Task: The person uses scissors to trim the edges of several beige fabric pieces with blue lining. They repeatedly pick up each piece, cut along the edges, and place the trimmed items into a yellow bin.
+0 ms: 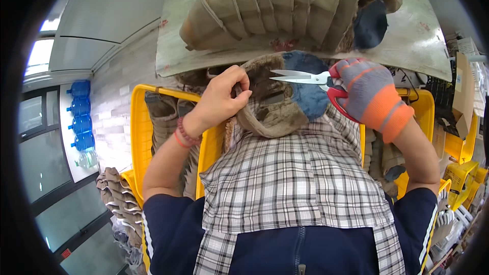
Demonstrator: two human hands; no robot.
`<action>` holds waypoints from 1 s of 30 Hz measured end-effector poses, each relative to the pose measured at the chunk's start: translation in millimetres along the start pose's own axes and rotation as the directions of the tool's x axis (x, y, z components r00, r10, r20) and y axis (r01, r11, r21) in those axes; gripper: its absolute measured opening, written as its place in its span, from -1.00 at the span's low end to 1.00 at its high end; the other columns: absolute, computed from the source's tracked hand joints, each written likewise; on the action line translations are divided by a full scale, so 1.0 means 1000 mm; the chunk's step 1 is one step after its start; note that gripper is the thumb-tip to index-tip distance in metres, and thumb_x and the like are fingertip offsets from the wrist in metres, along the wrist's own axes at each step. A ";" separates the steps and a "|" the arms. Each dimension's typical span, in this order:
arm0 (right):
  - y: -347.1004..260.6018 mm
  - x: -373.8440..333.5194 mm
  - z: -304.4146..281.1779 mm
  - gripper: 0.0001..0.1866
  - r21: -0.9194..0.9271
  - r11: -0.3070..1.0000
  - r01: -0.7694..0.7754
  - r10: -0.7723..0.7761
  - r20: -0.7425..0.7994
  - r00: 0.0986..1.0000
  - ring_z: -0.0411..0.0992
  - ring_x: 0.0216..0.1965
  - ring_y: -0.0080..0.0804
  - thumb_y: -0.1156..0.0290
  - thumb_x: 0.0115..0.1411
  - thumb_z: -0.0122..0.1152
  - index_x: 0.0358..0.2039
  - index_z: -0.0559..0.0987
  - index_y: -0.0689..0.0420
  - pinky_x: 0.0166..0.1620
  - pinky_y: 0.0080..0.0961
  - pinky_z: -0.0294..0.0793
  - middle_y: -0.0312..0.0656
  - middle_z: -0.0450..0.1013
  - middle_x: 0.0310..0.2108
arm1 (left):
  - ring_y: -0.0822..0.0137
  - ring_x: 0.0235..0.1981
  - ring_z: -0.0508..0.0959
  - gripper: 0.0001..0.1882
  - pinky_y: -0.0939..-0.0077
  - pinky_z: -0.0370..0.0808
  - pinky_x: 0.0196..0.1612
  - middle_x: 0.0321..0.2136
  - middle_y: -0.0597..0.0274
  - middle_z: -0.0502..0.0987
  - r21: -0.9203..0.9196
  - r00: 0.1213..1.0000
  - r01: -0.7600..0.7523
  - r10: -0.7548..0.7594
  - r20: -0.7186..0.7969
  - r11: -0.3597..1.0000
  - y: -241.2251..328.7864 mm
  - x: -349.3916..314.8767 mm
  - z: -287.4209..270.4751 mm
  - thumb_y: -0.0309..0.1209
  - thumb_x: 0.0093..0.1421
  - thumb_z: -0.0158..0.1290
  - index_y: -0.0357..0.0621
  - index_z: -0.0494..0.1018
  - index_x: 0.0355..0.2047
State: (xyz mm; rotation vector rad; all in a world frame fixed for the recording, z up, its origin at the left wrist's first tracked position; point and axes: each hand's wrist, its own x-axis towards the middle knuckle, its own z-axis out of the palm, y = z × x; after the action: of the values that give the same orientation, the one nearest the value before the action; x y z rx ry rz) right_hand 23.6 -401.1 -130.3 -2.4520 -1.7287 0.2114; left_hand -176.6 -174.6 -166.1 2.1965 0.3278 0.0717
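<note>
My bare left hand (226, 91) pinches the left rim of a round, brown, plush-lined fabric piece (272, 125) that has a blue fuzzy part on its right side. This piece rests against my lap, below the table edge, its lining facing up. My right hand (369, 91), in a grey and orange knit glove, is closed round the red handles of a pair of scissors (303, 77). The blades point left above the piece, slightly parted at the tips. From this view I cannot tell whether they touch it.
On the table (175, 53) ahead lies an overlapping row of similar brown pieces (275, 10). Yellow crates (136, 137) holding more pieces stand at both sides. Blue water jugs (80, 107) line the left; a cardboard box (462, 91) stands at the right.
</note>
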 end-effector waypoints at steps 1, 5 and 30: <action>0.002 0.007 0.013 -0.70 0.009 0.999 0.035 -0.035 0.041 0.999 0.47 -0.29 -0.24 0.26 -0.05 0.29 -0.28 0.53 0.06 -0.22 -0.37 0.44 -0.19 0.50 -0.38 | 0.40 -0.54 0.31 -0.88 0.56 0.28 -0.46 -0.50 0.25 0.30 -0.035 0.999 -0.005 0.003 -0.048 0.999 -0.009 -0.002 0.008 -0.57 -0.03 0.03 -0.23 0.32 -0.46; -0.007 0.026 0.033 -0.71 -0.012 0.996 0.088 -0.080 0.321 0.944 0.48 -0.31 -0.22 0.24 -0.01 0.27 -0.27 0.55 0.07 -0.22 -0.40 0.45 -0.17 0.51 -0.38 | 0.63 -0.54 0.19 -0.85 0.76 0.17 -0.47 -0.45 0.44 0.26 -0.100 0.993 0.044 -0.055 -0.109 0.994 -0.014 -0.004 0.011 -0.61 0.00 -0.05 -0.20 0.32 -0.37; -0.028 0.056 0.059 -0.64 -0.088 0.966 0.245 -0.153 0.569 0.808 0.50 -0.25 -0.23 0.20 -0.05 0.24 -0.24 0.53 0.10 -0.27 -0.38 0.46 -0.14 0.51 -0.33 | 0.24 -0.49 0.35 -0.82 0.46 0.31 -0.44 -0.46 0.15 0.30 -0.020 0.992 -0.062 0.059 -0.113 0.998 -0.009 0.010 0.023 -0.64 -0.08 -0.07 -0.23 0.31 -0.40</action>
State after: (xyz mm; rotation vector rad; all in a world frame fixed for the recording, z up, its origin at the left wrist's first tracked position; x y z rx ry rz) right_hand 5.1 -337.5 -185.3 -2.4402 -2.2939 0.8831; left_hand -164.4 -184.7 -187.5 2.1842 0.3211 0.2318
